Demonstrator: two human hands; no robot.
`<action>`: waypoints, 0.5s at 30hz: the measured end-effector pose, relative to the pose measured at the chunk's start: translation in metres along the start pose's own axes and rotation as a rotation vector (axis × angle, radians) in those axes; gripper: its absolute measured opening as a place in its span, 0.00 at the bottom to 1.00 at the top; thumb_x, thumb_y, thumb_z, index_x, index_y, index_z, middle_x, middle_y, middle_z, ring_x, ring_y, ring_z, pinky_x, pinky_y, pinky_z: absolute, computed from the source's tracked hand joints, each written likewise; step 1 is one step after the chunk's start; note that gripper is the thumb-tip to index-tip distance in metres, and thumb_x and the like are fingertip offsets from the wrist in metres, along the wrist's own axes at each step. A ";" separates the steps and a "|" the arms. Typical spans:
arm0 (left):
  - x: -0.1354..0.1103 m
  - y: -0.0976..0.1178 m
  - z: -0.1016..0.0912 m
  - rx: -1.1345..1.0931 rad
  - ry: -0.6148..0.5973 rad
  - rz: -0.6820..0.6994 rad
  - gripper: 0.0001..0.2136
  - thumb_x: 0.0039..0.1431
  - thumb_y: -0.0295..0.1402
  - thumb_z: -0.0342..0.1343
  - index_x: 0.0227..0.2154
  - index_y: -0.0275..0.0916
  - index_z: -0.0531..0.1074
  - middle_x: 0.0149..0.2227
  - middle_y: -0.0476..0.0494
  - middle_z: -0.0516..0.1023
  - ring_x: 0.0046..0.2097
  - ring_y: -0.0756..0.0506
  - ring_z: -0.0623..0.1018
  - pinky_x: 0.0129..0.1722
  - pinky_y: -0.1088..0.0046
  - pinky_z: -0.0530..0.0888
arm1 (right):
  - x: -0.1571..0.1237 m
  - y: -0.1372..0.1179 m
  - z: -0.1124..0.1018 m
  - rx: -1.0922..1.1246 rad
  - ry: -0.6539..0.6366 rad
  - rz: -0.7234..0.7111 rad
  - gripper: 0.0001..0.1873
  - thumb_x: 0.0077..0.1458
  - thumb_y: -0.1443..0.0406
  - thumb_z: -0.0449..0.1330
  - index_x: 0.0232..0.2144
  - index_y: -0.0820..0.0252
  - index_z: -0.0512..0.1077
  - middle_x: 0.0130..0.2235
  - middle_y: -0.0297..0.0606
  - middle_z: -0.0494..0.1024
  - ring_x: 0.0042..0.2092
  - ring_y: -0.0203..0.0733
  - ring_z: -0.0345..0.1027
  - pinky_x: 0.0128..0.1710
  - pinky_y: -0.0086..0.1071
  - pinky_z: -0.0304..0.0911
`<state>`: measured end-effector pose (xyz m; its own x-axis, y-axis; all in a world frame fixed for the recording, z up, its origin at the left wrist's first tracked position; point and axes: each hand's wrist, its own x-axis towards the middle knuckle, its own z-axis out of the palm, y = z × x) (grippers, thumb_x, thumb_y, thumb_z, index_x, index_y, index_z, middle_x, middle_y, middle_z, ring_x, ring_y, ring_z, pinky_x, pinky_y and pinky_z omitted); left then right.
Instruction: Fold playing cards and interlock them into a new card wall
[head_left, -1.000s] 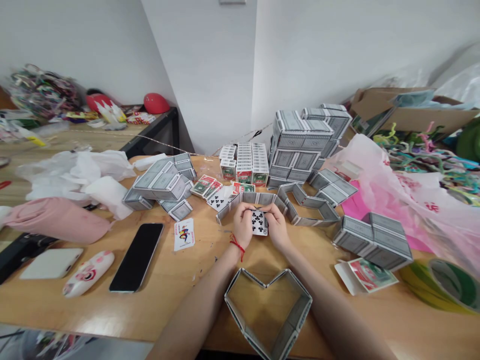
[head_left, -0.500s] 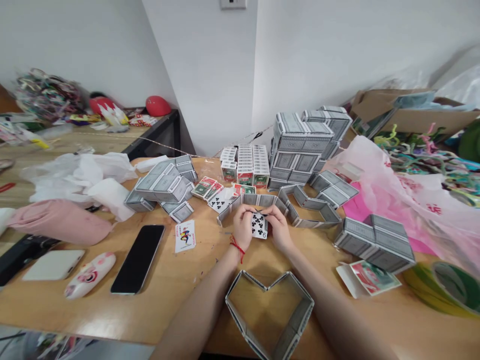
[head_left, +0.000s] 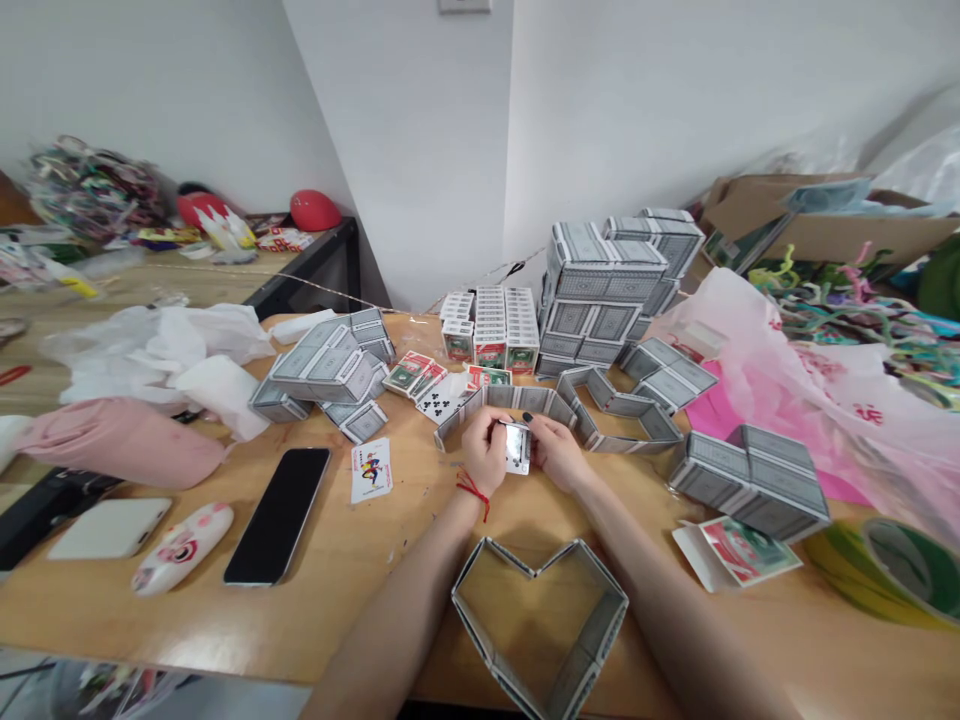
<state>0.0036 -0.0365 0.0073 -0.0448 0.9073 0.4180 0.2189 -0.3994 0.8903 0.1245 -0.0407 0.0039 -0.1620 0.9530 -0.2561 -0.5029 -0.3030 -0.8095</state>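
Observation:
My left hand (head_left: 485, 448) and my right hand (head_left: 553, 450) meet over the wooden table (head_left: 352, 560), both pinched on one playing card (head_left: 517, 447). The card is bent between them, so its face is mostly turned away. A red string circles my left wrist. Just behind my hands lies a strip of folded cards (head_left: 510, 400). In front of my forearms stands a heart-shaped frame of folded cards (head_left: 538, 625). A second heart frame (head_left: 615, 410) sits behind my right hand.
Stacks of boxed card decks (head_left: 489, 330) and grey card blocks (head_left: 600, 285) stand at the back. A joker card (head_left: 370, 470), a black phone (head_left: 278, 515), a white power bank (head_left: 110, 528) and a pink pouch (head_left: 112, 440) lie left. Pink plastic bags (head_left: 810, 400) and a tape roll (head_left: 892, 570) crowd the right.
The six of clubs was held flat, face up, between my hands. It is now folded over, with its face largely hidden. My hands stayed in the same spot.

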 end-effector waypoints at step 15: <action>0.007 0.000 0.001 -0.216 -0.013 -0.292 0.07 0.49 0.32 0.50 0.28 0.36 0.70 0.26 0.48 0.72 0.29 0.51 0.70 0.29 0.77 0.67 | 0.000 0.000 -0.007 -0.063 0.001 -0.081 0.16 0.38 0.56 0.66 0.21 0.61 0.66 0.21 0.31 0.71 0.22 0.31 0.65 0.25 0.28 0.65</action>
<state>0.0039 -0.0300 0.0099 -0.0627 0.9883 0.1392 -0.0120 -0.1403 0.9900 0.1310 -0.0408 0.0003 -0.1222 0.9743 -0.1891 -0.4598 -0.2244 -0.8592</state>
